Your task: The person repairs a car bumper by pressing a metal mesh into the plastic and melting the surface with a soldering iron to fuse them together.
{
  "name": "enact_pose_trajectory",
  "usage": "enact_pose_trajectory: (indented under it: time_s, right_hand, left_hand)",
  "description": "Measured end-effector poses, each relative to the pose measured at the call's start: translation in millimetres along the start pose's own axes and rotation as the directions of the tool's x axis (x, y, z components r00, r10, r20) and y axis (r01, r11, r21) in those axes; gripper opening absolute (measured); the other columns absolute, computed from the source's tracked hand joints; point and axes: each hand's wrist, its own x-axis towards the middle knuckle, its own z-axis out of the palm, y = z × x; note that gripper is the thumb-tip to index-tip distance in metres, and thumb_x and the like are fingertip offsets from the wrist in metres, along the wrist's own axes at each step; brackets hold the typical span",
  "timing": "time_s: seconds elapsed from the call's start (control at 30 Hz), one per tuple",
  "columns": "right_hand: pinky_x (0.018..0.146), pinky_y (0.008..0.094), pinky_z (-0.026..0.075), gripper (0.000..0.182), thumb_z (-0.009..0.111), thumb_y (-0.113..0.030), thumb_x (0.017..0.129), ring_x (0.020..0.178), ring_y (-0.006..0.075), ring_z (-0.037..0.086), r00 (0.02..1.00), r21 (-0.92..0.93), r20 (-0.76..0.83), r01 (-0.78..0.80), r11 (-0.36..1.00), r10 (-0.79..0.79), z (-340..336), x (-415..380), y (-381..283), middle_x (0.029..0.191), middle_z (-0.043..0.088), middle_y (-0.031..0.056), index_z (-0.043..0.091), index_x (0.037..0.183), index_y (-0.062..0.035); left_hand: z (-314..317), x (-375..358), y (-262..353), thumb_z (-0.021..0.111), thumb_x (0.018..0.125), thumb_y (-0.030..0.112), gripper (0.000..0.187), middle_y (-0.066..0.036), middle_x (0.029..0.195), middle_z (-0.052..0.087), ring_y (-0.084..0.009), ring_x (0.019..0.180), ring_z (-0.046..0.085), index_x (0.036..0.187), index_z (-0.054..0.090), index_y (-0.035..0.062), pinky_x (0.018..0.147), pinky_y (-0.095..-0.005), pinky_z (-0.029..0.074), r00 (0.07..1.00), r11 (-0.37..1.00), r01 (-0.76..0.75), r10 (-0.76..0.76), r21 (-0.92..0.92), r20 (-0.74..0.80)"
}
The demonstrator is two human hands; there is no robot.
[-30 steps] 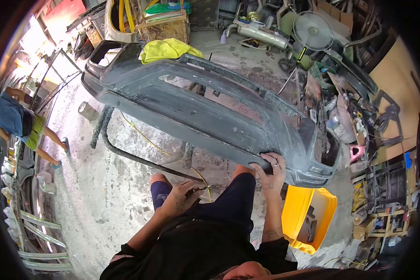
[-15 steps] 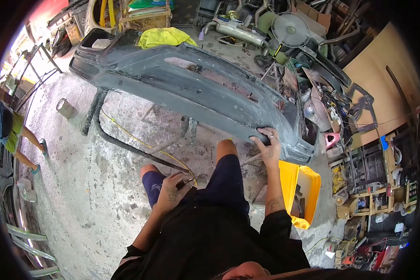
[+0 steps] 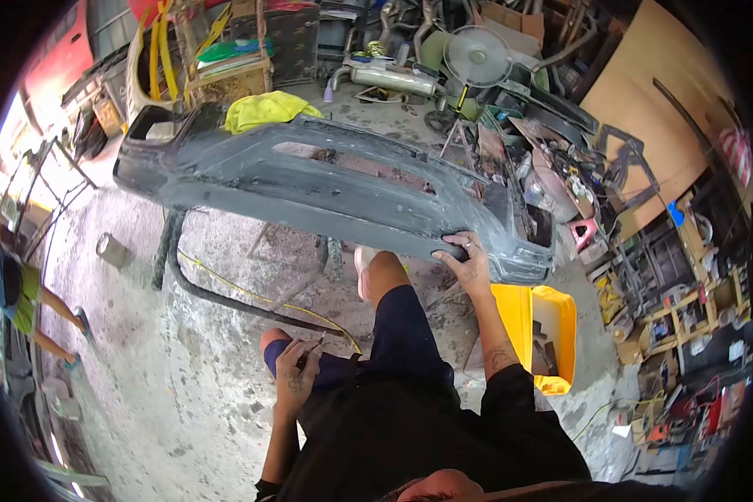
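Note:
A grey car bumper, with pale dusty patches, lies across the view on a stand with dark padded legs. My right hand rests at the bumper's near edge on the right, closed over a small dark pad that touches the surface. Down by my thigh, my left hand is closed around a small thin object with a pale tip; its kind is too small to tell. A yellow cloth is draped on the bumper's far edge.
Right of my legs stands a yellow bin with dark pieces inside. A thin yellow hose crosses the floor under the bumper. A can lies at left, near another person's legs. Beyond are a fan and a muffler.
The view has shifted, with the bumper appearing slightly lower and further left. My left hand has turned and dropped towards my thigh. My right hand stays at the bumper's edge.

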Motion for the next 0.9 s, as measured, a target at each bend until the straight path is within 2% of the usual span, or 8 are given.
enact_pose_trajectory:
  time_s: [0.13, 0.2, 0.37, 0.43, 0.63, 0.7, 0.8, 0.9]
  right_hand:
    - [0.092, 0.0435, 0.057, 0.045, 0.101, -0.022, 0.074, 0.106, 0.0348, 0.071, 1.000, 0.009, -0.017, 0.009, 1.000, -0.009, 0.5, -0.7, -3.3, 0.111, 0.071, 0.0135, 0.082, 0.112, -0.0060]
    - [0.092, 0.0438, 0.057, 0.047, 0.101, -0.022, 0.074, 0.106, 0.0350, 0.070, 1.000, 0.030, -0.014, 0.001, 1.000, -0.001, 1.1, -1.0, -4.3, 0.111, 0.071, 0.0128, 0.081, 0.113, -0.0069]
    - [0.094, 0.0470, 0.055, 0.049, 0.100, -0.021, 0.074, 0.107, 0.0369, 0.068, 1.000, 0.027, -0.008, 0.026, 0.999, -0.026, -1.1, 2.9, -6.2, 0.112, 0.070, 0.0123, 0.080, 0.117, -0.0085]
    - [0.095, 0.0468, 0.055, 0.049, 0.100, -0.020, 0.074, 0.108, 0.0373, 0.068, 1.000, 0.008, 0.015, -0.001, 1.000, 0.001, -2.3, 4.7, -8.9, 0.113, 0.070, 0.0122, 0.079, 0.117, -0.0077]
    - [0.092, 0.0438, 0.056, 0.034, 0.098, -0.010, 0.075, 0.105, 0.0329, 0.069, 0.994, 0.128, -0.048, -0.092, 0.987, 0.098, -4.2, -11.2, -30.4, 0.112, 0.072, 0.0090, 0.082, 0.105, -0.0078]
    - [0.090, 0.0425, 0.057, 0.024, 0.098, -0.010, 0.078, 0.100, 0.0297, 0.071, 0.991, 0.500, 0.131, -0.082, 0.862, 0.018, 5.9, -24.2, -30.8, 0.107, 0.074, 0.0070, 0.083, 0.096, -0.0084]
    - [0.088, 0.0406, 0.059, 0.019, 0.097, -0.016, 0.082, 0.097, 0.0262, 0.073, 0.890, 0.627, 0.434, -0.410, 0.663, 0.139, 30.4, -32.6, -49.2, 0.103, 0.077, 0.0051, 0.085, 0.096, -0.0099]
    - [0.087, 0.0399, 0.060, 0.021, 0.095, -0.025, 0.086, 0.097, 0.0241, 0.075, 0.826, 0.605, 0.561, -0.458, 0.652, 0.059, 59.3, -49.7, -35.2, 0.103, 0.078, 0.0049, 0.086, 0.099, -0.0116]
  left_hand:
    - [-12.4, 22.9, 14.9, 0.072, 0.099, -0.002, 0.016, -0.010, 0.086, 0.066, -0.0190, 0.073, 0.065, 0.114, 0.078, -0.0025, 0.066, -0.0320, 0.050, 0.998, 0.993, -0.053, 0.050, 0.107, 0.032]
    - [-29.0, 50.8, 36.1, 0.074, 0.099, -0.001, 0.016, -0.013, 0.091, 0.071, -0.0250, 0.079, 0.070, 0.114, 0.079, -0.0007, 0.071, -0.0345, 0.054, 0.956, 0.910, -0.292, 0.275, 0.294, 0.100]
    - [-46.9, 119.3, 96.8, 0.074, 0.097, -0.005, 0.022, -0.016, 0.100, 0.076, -0.0277, 0.086, 0.073, 0.119, 0.079, -0.0004, 0.079, -0.0373, 0.058, 0.949, 0.817, -0.315, 0.257, 0.483, 0.184]
    - [-30.3, 145.9, 116.2, 0.074, 0.098, -0.005, 0.026, -0.015, 0.098, 0.075, -0.0284, 0.082, 0.072, 0.124, 0.077, -0.0001, 0.078, -0.0348, 0.058, 0.991, 0.893, -0.116, 0.074, 0.435, 0.111]
    - [22.6, 258.8, 157.7, 0.081, 0.092, -0.001, 0.029, -0.014, 0.097, 0.070, -0.0316, 0.084, 0.067, 0.121, 0.078, 0.0005, 0.076, -0.0428, 0.055, 0.817, 0.737, -0.528, 0.304, 0.422, 0.491]
    - [35.3, 283.8, 169.6, 0.083, 0.092, 0.005, 0.026, -0.010, 0.093, 0.066, -0.0299, 0.082, 0.065, 0.117, 0.079, 0.0030, 0.076, -0.0424, 0.055, 0.729, 0.683, -0.601, 0.255, 0.416, 0.635]
    - [57.5, 310.2, 173.2, 0.085, 0.091, 0.010, 0.024, -0.008, 0.089, 0.063, -0.0280, 0.080, 0.065, 0.114, 0.080, 0.0056, 0.074, -0.0408, 0.054, 0.658, 0.646, -0.647, 0.204, 0.406, 0.725]
    - [70.4, 321.1, 174.2, 0.087, 0.089, 0.009, 0.023, -0.009, 0.089, 0.071, -0.0262, 0.079, 0.065, 0.111, 0.081, 0.0052, 0.072, -0.0399, 0.053, 0.654, 0.656, -0.616, 0.118, 0.435, 0.747]
